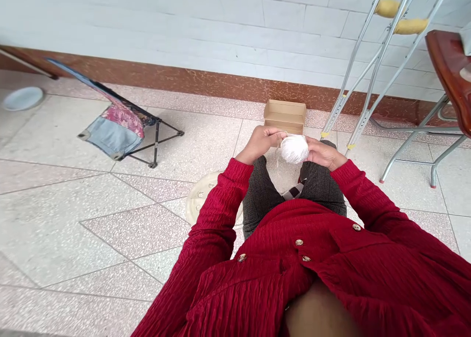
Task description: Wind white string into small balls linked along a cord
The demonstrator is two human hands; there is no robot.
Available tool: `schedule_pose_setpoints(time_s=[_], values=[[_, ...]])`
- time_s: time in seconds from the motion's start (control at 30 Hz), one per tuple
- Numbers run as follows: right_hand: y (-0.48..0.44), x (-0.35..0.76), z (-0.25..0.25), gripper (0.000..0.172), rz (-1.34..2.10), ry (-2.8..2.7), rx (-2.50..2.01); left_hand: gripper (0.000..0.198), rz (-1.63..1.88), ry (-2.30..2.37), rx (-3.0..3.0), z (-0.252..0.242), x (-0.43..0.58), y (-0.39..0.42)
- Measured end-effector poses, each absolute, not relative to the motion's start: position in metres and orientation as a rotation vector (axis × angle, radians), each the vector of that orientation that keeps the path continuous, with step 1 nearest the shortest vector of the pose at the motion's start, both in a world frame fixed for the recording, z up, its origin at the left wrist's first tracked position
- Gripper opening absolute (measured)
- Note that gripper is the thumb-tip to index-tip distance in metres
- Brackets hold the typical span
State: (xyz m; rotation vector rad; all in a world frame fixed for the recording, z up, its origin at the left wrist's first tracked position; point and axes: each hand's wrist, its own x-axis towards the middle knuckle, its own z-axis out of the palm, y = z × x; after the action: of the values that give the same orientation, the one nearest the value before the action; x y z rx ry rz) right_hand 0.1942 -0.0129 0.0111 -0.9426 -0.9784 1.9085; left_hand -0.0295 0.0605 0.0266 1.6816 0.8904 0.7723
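A white ball of yarn (295,149) is held above my knees, between my two hands. My right hand (324,153) wraps round its right side, with the fingers partly hidden behind it. At the ball's upper left, my left hand (263,142) is closed, thumb and forefinger pinching a strand of yarn (278,153). A loose end of that strand hangs below the fingers. Just beyond the hands, an open cardboard box (285,112) rests on the floor by the wall; the hands hide its near part.
A folding stool (125,126) with a fabric seat stands at left, near a pale basin (22,98). Metal crutches (379,57) lean on the wall at right, beside a dark red wooden seat (451,77) on metal legs. A round cream lid-like object (198,194) lies by my left leg.
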Motion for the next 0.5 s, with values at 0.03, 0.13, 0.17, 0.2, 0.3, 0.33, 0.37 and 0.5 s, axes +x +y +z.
schedule_pose_setpoints(time_s=[0.03,0.13,0.17,0.2,0.3,0.33,0.37,0.5], values=[[-0.013,0.195,0.017,0.042,1.918,-0.960,-0.884,0.030,0.782,0.899,1.662,0.024,-0.028,0.060],[-0.008,0.195,0.035,0.041,1.903,-0.957,-0.781,0.039,0.785,0.925,1.625,0.014,-0.022,0.056],[-0.004,0.194,0.041,0.040,1.876,-0.965,-0.774,0.041,0.782,0.925,1.618,0.012,-0.021,0.054],[0.000,0.194,0.045,0.038,1.836,-0.972,-0.781,0.041,0.777,0.916,1.618,0.010,-0.019,0.051],[0.014,0.191,0.054,0.035,1.673,-0.974,-0.877,0.039,0.717,0.842,1.681,0.010,-0.017,0.042],[0.019,0.190,0.054,0.036,1.615,-0.973,-0.927,0.038,0.679,0.816,1.716,0.012,-0.017,0.040],[0.023,0.190,0.053,0.038,1.561,-0.977,-0.981,0.037,0.637,0.795,1.750,0.013,-0.017,0.037],[0.036,0.194,0.039,0.048,1.320,-1.017,-1.202,0.032,0.513,0.763,1.805,0.015,-0.019,0.027]])
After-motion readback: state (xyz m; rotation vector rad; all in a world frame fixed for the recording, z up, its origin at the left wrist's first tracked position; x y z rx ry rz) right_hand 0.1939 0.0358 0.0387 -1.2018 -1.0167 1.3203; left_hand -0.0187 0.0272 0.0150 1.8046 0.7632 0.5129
